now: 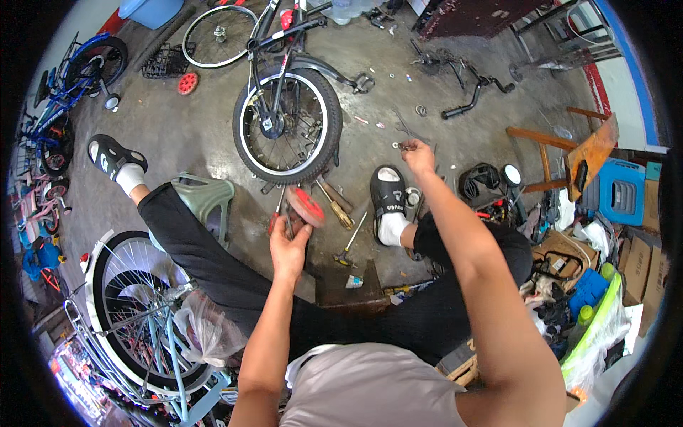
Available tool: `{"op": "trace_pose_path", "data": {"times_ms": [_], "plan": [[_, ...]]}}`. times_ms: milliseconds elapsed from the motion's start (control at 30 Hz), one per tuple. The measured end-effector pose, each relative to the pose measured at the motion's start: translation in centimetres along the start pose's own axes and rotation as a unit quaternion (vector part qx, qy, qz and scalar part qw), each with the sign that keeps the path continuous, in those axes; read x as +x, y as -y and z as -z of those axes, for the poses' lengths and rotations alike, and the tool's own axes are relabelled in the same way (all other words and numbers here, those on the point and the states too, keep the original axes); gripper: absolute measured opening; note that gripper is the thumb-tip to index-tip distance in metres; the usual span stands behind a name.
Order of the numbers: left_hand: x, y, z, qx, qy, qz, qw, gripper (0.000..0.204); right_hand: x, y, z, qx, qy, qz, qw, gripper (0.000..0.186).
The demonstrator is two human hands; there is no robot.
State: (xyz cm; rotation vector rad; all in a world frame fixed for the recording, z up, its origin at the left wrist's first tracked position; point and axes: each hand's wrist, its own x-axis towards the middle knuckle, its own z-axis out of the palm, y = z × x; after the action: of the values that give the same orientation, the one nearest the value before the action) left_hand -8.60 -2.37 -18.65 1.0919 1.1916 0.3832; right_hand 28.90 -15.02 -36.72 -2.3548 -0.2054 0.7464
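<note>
One red wheel (309, 207) in the left hand (290, 245), just below the tyre of one upright black bicycle wheel (287, 124); a second red wheel (188, 83) flat on the floor, well apart. Two black sandals (390, 193), one on each foot; two stools, one green (212, 189), one blue (617, 188); two yellow-handled tools (344, 218) on the floor between the feet. Left forearm up from the lower edge, thumb and fingers narrowed around the held wheel's near side. Right arm stretched farther forward, low over the floor beyond one sandal; fingers of the right hand (418, 155) drawn together on a small dark part (407, 146), impossible to tell its kind. Held wheel small, round and thick, tilted, bright red with a paler face, slightly blurred.
</note>
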Motion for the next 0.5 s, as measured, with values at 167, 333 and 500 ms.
{"op": "trace_pose_path", "data": {"times_ms": [167,333,500], "plan": [[0.3,-1.2,0.6,0.003,-0.024,0.048,0.999,0.029,2.2,3.2,-9.0,-0.02,0.014,0.098,0.995,0.03],[2.2,-0.7,0.8,-0.012,-0.044,0.052,0.998,0.031,5.5,4.2,-12.2,-0.028,-0.017,0.074,0.997,0.025],[3.7,-1.6,-0.6,0.022,-0.055,0.082,0.995,0.026,12.8,-0.1,-9.4,-0.161,-0.178,0.066,0.968,0.021]]}}
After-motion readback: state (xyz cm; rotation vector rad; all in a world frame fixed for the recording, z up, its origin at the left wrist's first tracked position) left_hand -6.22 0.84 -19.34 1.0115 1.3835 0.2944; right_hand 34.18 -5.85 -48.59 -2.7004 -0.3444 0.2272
